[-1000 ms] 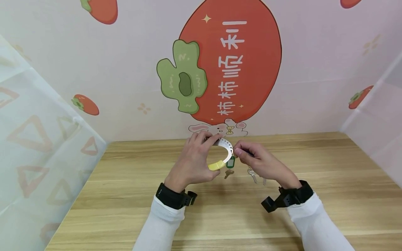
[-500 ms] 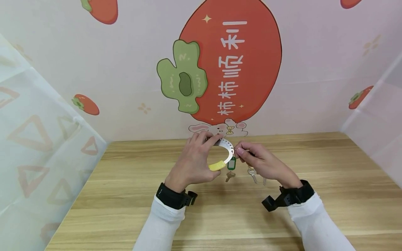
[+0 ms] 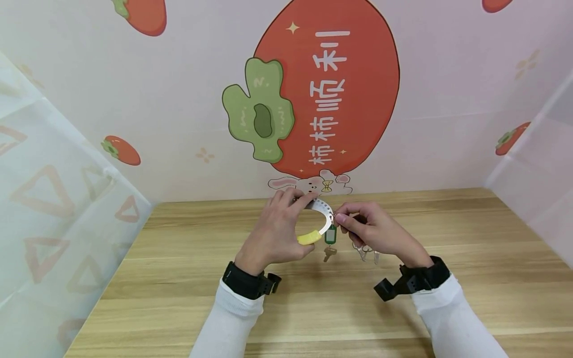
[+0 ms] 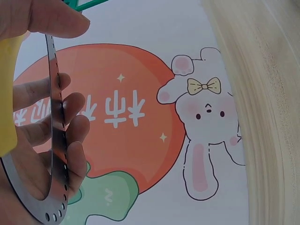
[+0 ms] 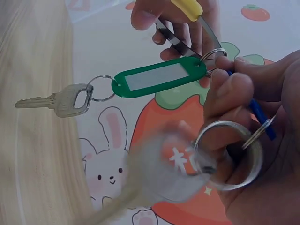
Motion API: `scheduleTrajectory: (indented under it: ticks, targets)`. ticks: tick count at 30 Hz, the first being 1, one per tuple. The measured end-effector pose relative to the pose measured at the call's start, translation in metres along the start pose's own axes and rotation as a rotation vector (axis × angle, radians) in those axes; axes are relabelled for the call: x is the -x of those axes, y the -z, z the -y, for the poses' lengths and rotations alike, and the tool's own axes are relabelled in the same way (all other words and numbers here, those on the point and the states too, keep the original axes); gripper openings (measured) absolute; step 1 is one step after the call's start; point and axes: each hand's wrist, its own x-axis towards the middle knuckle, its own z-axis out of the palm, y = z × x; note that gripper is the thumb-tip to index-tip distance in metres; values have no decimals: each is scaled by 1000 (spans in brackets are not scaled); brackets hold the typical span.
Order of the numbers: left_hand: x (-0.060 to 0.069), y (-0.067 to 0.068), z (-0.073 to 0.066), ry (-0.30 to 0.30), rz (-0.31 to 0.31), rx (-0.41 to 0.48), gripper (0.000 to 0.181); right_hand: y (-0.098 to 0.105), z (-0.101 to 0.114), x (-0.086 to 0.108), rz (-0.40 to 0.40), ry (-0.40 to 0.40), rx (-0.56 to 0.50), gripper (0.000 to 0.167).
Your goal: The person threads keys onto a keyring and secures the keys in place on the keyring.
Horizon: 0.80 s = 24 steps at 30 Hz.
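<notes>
Green tag (image 5: 159,77) has dipped slightly; left hand (image 3: 275,227) grips hoop (image 3: 309,237), right hand (image 3: 375,228) pinches blue tag (image 5: 262,118), fitting judged unfinished.

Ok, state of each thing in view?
Yellow-handled, perforated curved metal band: gripped in left hand
Blue plastic strip: held in right hand
Green plastic key tag: hanging at the band's rim; threading unclear
Silver metal key: hanging from green tag
Second silver metal key: blurred, hanging on round silver ring
</notes>
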Motion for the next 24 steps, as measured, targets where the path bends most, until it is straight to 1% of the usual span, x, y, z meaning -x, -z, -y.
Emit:
scheduleTrajectory:
  ticks: [8, 10, 16, 24]
  targets:
    - [0, 0, 1, 2, -10, 7, 89, -1, 3, -1, 9, -28, -25, 16]
    - [0, 0, 1, 1, -8, 6, 88, -2, 3, -1, 6, -28, -13, 16]
    - [0, 1, 1, 1, 0, -3, 88, -2, 2, -3, -20, 21, 64, 16]
    - [1, 2, 0, 3, 6, 4, 89, -1, 0, -3, -2, 62, 87, 19]
